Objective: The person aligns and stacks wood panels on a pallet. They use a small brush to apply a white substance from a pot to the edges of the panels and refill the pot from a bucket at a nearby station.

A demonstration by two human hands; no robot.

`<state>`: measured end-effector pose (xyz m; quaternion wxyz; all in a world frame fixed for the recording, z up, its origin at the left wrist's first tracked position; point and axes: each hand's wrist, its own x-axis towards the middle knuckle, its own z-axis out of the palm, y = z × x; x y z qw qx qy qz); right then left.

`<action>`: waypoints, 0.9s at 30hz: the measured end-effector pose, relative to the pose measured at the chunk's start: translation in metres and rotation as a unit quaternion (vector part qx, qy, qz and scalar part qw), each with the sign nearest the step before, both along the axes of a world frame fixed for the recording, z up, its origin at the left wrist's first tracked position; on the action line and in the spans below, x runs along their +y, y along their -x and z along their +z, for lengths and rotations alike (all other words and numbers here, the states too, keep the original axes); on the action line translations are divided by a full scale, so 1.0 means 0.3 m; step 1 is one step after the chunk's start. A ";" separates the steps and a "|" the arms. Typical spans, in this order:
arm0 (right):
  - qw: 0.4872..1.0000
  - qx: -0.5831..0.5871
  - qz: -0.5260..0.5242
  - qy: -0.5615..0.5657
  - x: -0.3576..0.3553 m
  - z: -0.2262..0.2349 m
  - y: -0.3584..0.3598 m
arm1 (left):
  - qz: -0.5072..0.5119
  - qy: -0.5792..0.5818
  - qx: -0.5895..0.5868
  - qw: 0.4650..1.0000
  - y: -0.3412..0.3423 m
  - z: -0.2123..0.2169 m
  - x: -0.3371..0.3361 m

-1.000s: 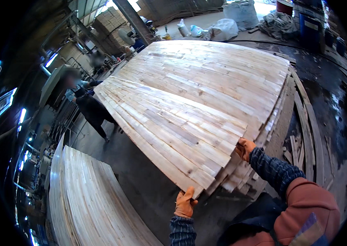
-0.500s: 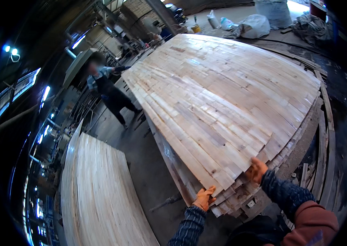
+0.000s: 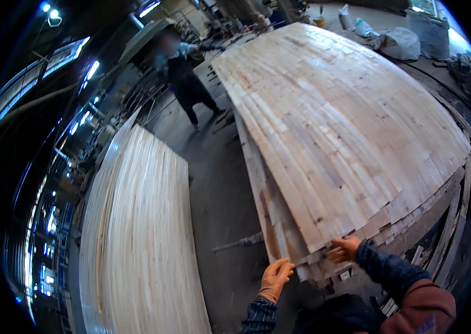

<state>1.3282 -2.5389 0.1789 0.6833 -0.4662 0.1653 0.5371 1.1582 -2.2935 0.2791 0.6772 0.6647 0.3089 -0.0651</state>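
Observation:
A wide wooden panel (image 3: 335, 139) made of many joined strips lies on top of a stack of similar panels. My right hand (image 3: 344, 249), in an orange glove, is closed at the panel's near edge, by its left corner. My left hand (image 3: 276, 279), also in an orange glove, is to the left of that corner and lower. Its fingers are bent together beside the corner of a lower panel (image 3: 285, 236), which sticks out to the left. What the left fingers hold, if anything, cannot be made out.
To the left stands another stack of pale panels (image 3: 146, 222), with a floor strip (image 3: 213, 189) between the stacks. A person (image 3: 188, 78) in a dark apron stands at the far left corner of the top panel. Long boards (image 3: 452, 222) lie along the right side; white sacks (image 3: 399, 43) stand far right.
My view has turned left. The top panel's near left corner has moved away from my left hand, which held it before, and more of the lower panel shows. My right hand stays at the near edge.

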 end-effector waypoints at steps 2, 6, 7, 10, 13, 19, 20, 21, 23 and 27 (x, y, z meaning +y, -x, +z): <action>0.984 -0.095 0.149 0.030 -0.006 0.151 0.030 | 0.054 -0.002 0.009 0.998 0.132 0.009 0.032; 0.968 -0.185 0.147 0.087 -0.014 0.359 -0.007 | 0.166 0.045 0.045 0.984 0.319 -0.032 0.037; 0.969 -0.201 0.117 0.079 0.011 0.365 0.004 | 0.143 0.042 0.034 0.988 0.368 -0.034 0.071; 0.965 -0.246 0.031 0.084 0.182 0.368 0.129 | 0.126 0.026 0.009 0.992 0.564 -0.046 0.204; 0.971 -0.229 0.043 0.055 0.395 0.265 0.281 | 0.156 -0.007 -0.049 0.986 0.806 -0.087 0.369; 0.957 -0.212 0.196 0.030 0.989 0.402 0.623 | 0.399 -0.154 -0.054 0.902 1.278 -0.003 0.741; 0.955 -0.215 0.205 0.006 1.066 0.419 0.647 | 0.410 -0.239 -0.065 0.878 1.356 0.008 0.814; 0.953 -0.216 0.213 -0.018 1.139 0.431 0.664 | 0.417 -0.322 -0.073 0.847 1.439 0.005 0.900; 0.947 -0.229 0.223 -0.022 1.255 0.442 0.689 | 0.450 -0.398 -0.065 0.797 1.533 0.091 1.024; 0.935 -0.247 0.253 -0.027 1.460 0.426 0.699 | 0.574 -0.328 -0.185 0.727 1.568 0.227 1.235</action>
